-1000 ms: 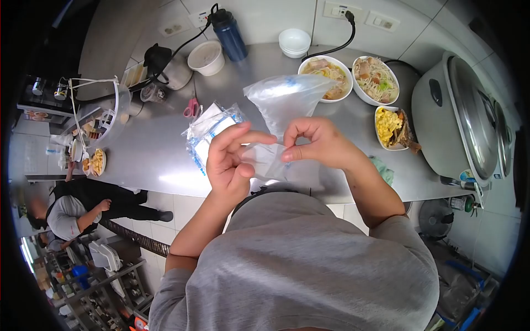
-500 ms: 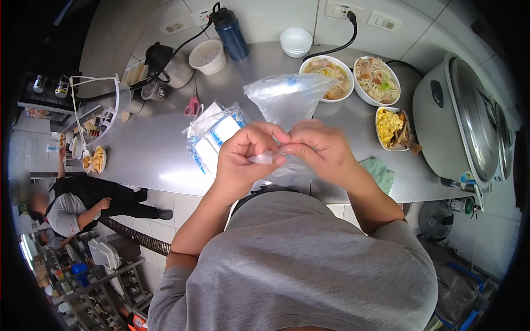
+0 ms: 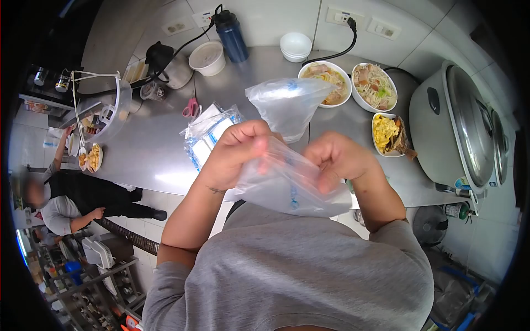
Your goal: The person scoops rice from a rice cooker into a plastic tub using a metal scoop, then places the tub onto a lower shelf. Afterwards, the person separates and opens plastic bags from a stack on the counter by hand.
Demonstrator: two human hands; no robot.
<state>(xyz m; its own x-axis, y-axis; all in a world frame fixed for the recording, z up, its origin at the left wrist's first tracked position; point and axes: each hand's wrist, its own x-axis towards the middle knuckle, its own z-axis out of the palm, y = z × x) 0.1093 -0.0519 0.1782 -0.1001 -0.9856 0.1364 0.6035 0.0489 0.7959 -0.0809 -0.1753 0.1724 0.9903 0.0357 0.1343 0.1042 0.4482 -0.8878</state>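
Observation:
My left hand (image 3: 240,154) is closed on the upper edge of a clear plastic bag (image 3: 287,185) with faint blue print. The bag hangs partly spread in front of my shirt. At its right side, my right hand (image 3: 342,163) has its fingers curled against the film, and their tips are slightly blurred. Just beyond my hands, a second clear plastic bag (image 3: 287,105) stands puffed up on the steel counter. Left of it lie white packets in clear wrapping (image 3: 212,132), close to my left wrist.
Two bowls of noodle soup (image 3: 334,99) (image 3: 361,102) and a bowl of egg and meat (image 3: 386,135) stand right, beside a large cooker (image 3: 441,127). Behind are white bowls (image 3: 295,44), a blue bottle (image 3: 232,38), a lidded tub (image 3: 207,58) and scissors (image 3: 191,107). A person (image 3: 72,204) stands left.
My hands were together, pinching a gathered piece of plastic. Now they are farther apart, and a plastic bag is spread out between and below them.

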